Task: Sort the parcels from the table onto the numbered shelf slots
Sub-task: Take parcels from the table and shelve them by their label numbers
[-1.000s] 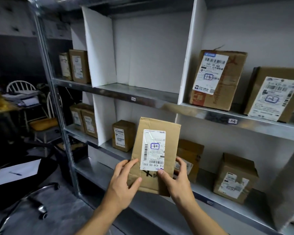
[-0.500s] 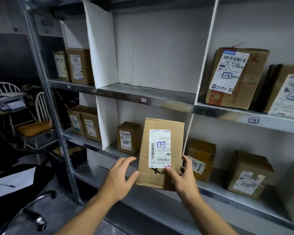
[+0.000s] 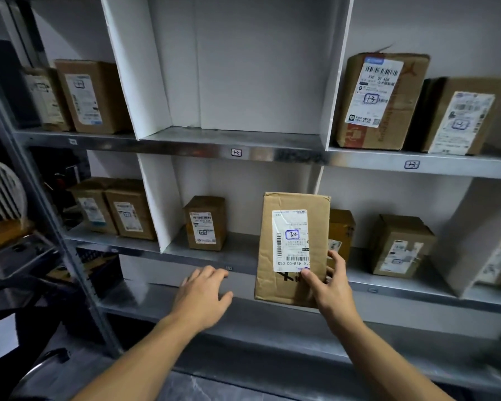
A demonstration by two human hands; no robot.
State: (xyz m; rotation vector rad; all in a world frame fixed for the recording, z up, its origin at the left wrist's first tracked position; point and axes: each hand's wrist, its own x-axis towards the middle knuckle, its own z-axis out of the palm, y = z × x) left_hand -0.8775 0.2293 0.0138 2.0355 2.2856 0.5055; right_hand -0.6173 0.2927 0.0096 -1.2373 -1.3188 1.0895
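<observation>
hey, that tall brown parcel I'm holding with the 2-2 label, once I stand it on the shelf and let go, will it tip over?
Possibly. The tall parcel is taller than wide, so stood on end it may topple if nudged. Its creased cardboard suggests stiff but dentable walls. The right hand alone carries it, so it is probably light.

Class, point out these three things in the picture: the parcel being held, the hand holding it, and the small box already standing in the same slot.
held parcel (image 3: 294, 224), head view, its white label.
right hand (image 3: 329, 287), head view, back of the hand.
small box (image 3: 205, 224), head view, its front face.
</observation>
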